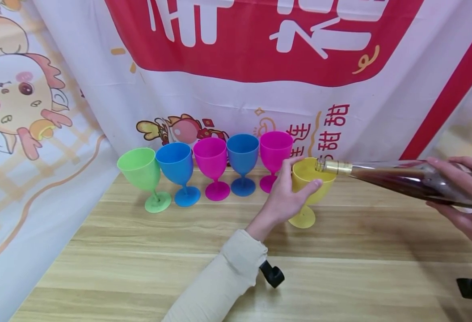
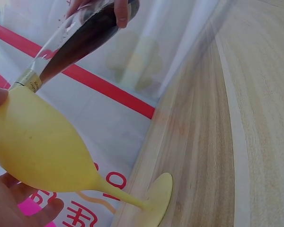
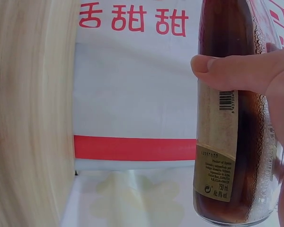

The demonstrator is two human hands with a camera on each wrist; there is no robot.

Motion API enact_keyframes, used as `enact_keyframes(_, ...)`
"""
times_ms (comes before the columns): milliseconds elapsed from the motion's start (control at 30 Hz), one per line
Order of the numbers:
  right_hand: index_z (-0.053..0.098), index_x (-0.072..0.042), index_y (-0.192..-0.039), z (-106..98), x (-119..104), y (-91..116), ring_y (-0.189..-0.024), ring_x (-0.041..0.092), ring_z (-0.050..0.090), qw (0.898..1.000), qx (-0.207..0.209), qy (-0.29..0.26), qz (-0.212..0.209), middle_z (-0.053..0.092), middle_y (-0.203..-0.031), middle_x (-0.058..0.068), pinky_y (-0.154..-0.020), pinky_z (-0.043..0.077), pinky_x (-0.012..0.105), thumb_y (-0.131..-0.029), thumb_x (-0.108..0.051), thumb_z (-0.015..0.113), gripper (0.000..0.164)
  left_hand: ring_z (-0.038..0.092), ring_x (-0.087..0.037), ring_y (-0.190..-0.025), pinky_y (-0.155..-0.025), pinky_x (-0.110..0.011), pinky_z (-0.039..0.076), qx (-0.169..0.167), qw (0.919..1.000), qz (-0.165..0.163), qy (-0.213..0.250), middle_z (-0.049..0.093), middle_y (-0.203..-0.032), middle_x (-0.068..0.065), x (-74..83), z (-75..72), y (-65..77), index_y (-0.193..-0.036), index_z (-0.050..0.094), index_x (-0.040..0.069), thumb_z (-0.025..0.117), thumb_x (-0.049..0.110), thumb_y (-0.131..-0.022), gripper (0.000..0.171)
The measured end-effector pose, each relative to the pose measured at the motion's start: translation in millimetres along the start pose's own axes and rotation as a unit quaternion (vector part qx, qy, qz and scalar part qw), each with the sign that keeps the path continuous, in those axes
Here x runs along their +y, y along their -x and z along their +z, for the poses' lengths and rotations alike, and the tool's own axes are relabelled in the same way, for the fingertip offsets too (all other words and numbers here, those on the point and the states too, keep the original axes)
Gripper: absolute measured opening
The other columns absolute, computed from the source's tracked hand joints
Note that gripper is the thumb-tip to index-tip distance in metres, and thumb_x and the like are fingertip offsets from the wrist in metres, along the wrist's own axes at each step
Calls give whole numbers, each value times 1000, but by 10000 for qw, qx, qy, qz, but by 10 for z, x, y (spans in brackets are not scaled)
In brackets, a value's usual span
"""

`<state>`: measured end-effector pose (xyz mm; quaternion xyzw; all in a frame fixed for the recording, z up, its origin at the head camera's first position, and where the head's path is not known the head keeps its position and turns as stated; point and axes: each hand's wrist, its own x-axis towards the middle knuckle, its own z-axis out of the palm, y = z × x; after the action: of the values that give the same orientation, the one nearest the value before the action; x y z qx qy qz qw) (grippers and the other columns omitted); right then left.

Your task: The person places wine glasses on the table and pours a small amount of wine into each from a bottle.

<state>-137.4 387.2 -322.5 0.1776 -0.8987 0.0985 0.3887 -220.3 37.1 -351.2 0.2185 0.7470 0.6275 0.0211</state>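
A yellow goblet (image 1: pixel 315 190) stands on the table, and my left hand (image 1: pixel 286 192) holds its bowl near the rim between thumb and fingers. In the left wrist view the yellow goblet (image 2: pixel 47 142) shows its bowl, stem and round foot. My right hand (image 1: pixel 467 197) grips a clear glass bottle (image 1: pixel 405 179) of dark liquid, tipped almost level, its gold-banded neck at the goblet's rim. The right wrist view shows the right thumb (image 3: pixel 236 71) lying across the bottle (image 3: pixel 220 123), above a beige back label. The goblet's inside is mostly hidden there.
To the left of the yellow goblet runs a row of goblets: green (image 1: pixel 141 170), blue (image 1: pixel 175 163), magenta (image 1: pixel 212 158), another blue (image 1: pixel 242 154) and another magenta (image 1: pixel 275 150). Behind them hangs a printed cloth (image 1: pixel 220 98). The wooden table (image 1: pixel 139 268) lies beneath.
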Motion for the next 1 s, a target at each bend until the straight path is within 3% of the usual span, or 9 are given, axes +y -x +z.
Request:
enact_keyframes(167, 52, -20, -158, -16, -8, -2, -121, 52, 45, 9999, -12, 96, -41, 44, -147, 35, -125, 15, 19, -96, -83, 23, 93, 56, -6, -127, -108, -32, 53, -19, 10000, -4, 40, 51, -148, 7, -1, 2, 1, -154, 33, 37, 70, 45, -99, 66)
enact_keyframes(400, 49, -23, -160, -46, -7, -7, -132, 52, 42, 9996, -46, 275, -95, 43, -149, 35, -133, 18, 30, -98, -80, 19, 90, 56, -5, -125, -106, -30, 53, -10, 10000, 0, 56, 52, -146, 5, 3, 9, 6, -153, 33, 37, 70, 44, -99, 66)
enact_keyframes(667, 51, -23, -158, -44, 1, -35, -127, 53, 43, 9992, 57, 278, -267, 45, -147, 37, -130, 15, 24, -99, -82, 21, 90, 56, -4, -124, -106, -30, 53, 5, 10000, -28, 46, 52, -147, 5, 9, 10, 13, -153, 34, 37, 70, 43, -99, 66)
enact_keyframes(1000, 50, -23, -159, -60, 1, -44, -128, 53, 42, 9989, 21, 346, -324, 44, -147, 38, -133, 18, 30, -100, -80, 19, 88, 55, -5, -128, -109, -34, 52, 1, 10000, -26, 9, 51, -148, 6, -1, 11, 9, -154, 33, 38, 70, 44, -99, 66)
